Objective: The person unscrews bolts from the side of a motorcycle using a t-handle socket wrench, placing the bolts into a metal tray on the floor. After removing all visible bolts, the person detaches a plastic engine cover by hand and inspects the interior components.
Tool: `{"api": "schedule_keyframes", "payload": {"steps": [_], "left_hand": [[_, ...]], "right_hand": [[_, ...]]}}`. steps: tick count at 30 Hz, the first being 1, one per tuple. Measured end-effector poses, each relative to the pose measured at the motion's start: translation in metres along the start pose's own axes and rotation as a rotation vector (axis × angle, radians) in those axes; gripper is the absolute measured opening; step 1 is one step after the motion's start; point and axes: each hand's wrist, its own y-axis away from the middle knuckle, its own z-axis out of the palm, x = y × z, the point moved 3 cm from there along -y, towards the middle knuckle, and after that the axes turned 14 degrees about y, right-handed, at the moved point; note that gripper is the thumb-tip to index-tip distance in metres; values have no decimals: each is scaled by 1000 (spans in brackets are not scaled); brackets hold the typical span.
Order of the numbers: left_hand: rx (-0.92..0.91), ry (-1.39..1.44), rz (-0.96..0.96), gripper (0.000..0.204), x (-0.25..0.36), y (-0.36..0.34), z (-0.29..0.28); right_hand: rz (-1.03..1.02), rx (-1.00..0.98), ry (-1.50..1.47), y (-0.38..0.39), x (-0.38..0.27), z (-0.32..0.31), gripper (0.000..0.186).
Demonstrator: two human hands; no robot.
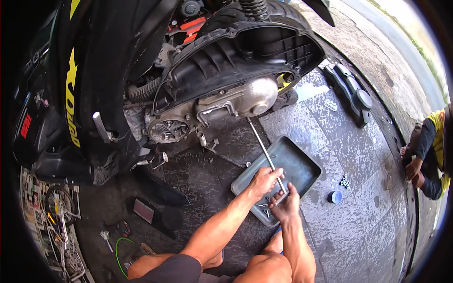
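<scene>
You have both hands closed on the long, straight silver metal tool (260,141), left hand (264,182) above right hand (288,203), its tip at the rounded silver metal engine cover's (257,96) lower edge, apparently for loosening or tightening, so turning calls for steady alignment.

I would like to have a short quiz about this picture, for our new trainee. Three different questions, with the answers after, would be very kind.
1. Fill in: The left hand and right hand hold one long metal ____.
2. True or false: The blue container stands outside the tray.
3. What lies closest to the blue container?
a) a bottle
b) small round pieces
c) a glove

Key: 1. rod; 2. true; 3. b
</scene>
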Motion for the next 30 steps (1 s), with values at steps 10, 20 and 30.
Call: {"api": "schedule_keyframes", "payload": {"steps": [10,20,30], "left_hand": [[15,-5,14,29,-2,3,-16],[27,-35,22,29,0,2,-21],[29,-9,29,30,5,-5,-11]], "right_hand": [[-360,354,598,24,-6,-1,37],[-900,504,1404,40,-4,-15,33],[-134,66,454,3,1,-30,55]]}}
